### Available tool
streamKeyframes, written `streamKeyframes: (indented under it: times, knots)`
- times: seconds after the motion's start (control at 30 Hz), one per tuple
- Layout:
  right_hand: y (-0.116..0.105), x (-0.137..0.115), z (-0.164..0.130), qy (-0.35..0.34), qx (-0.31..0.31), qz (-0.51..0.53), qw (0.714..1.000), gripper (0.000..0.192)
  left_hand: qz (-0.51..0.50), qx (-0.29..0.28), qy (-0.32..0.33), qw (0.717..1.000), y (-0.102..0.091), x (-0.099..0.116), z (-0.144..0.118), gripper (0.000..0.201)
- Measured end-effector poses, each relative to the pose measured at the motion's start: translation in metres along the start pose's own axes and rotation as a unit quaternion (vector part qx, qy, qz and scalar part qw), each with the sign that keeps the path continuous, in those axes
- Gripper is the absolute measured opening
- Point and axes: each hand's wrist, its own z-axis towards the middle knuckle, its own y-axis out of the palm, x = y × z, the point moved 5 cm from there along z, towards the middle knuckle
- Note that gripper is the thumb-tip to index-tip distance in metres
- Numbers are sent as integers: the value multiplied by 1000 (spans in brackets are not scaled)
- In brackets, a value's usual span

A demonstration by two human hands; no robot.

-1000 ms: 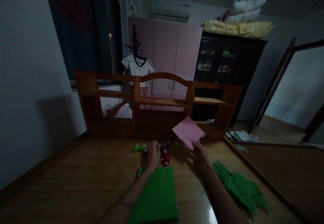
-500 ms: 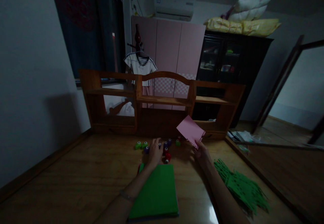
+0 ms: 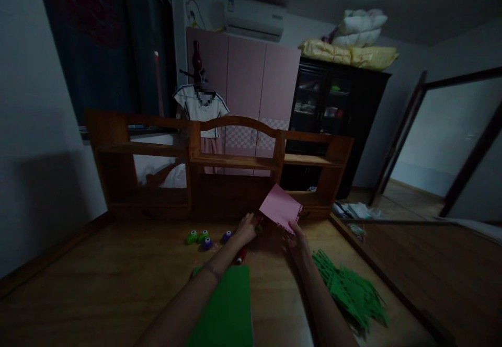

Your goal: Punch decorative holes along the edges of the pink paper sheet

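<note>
My right hand (image 3: 298,242) is closed on the lower edge of a pink sheet of paper (image 3: 280,207) with a notched edge, held up above the table. My left hand (image 3: 247,229) reaches over the table with its fingers stretched forward, beside a small green piece (image 3: 259,228). Other little rounded pieces with white-ringed tops lie left of it: green ones (image 3: 192,238) and purple ones (image 3: 206,243). A red piece (image 3: 241,255) shows partly beneath my left forearm. Under that arm lies a stack of green sheets (image 3: 231,305).
A heap of cut green paper (image 3: 353,292) lies right of my right forearm. Behind my hands stands a wooden shelf unit (image 3: 235,200) along the table's back. A raised wooden rim (image 3: 376,268) edges the table's right side.
My left hand has moved right across the small pieces, toward the pink sheet. My right hand still holds the sheet. The whole view has shifted, with things appearing farther left.
</note>
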Motion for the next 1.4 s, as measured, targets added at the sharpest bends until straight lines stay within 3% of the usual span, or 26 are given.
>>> streamKeyframes:
  times: [0.1, 0.17, 0.27, 0.33, 0.43, 0.53, 0.63, 0.8, 1.1, 1.23, 1.4]
  knots:
    - [3, -3, -3, -20, -8, -7, 1000, 36, 31, -44, 22, 998, 1, 4, 1, 35]
    - [4, -4, -4, -17, -14, -29, 999, 39, 40, -40, 23, 998, -7, 11, 0, 25]
    - [4, -5, -4, -17, -9, -34, 999, 41, 3, 24, -12, 1000, -33, 22, -6, 19]
    - [4, -5, -2, -26, -8, -22, 999, 39, -95, 82, -42, 991, -51, 25, -17, 22]
    - [7, -2, 0, -28, -23, -25, 999, 35, -309, 79, -99, 943, -62, 16, -42, 36]
    - [13, 5, -2, -17, -44, -55, 997, 35, -449, 28, -195, 872, -53, -1, -68, 45]
    - [20, 8, -8, -24, -63, -82, 994, 36, -544, -5, -245, 803, -41, -11, -84, 38]
    - [23, 9, -15, -26, -60, -94, 993, 37, -625, 19, -237, 744, -40, -11, -90, 19]
    - [29, 10, -24, -11, -69, -125, 990, 34, -704, 65, -271, 653, -35, -27, -95, 14]
    - [30, 9, -25, -3, -70, -126, 990, 32, -713, 62, -247, 653, -36, -24, -94, 18]
    - [28, 11, -22, -9, -53, -158, 986, 24, -685, 47, -204, 697, -40, -15, -93, 26]
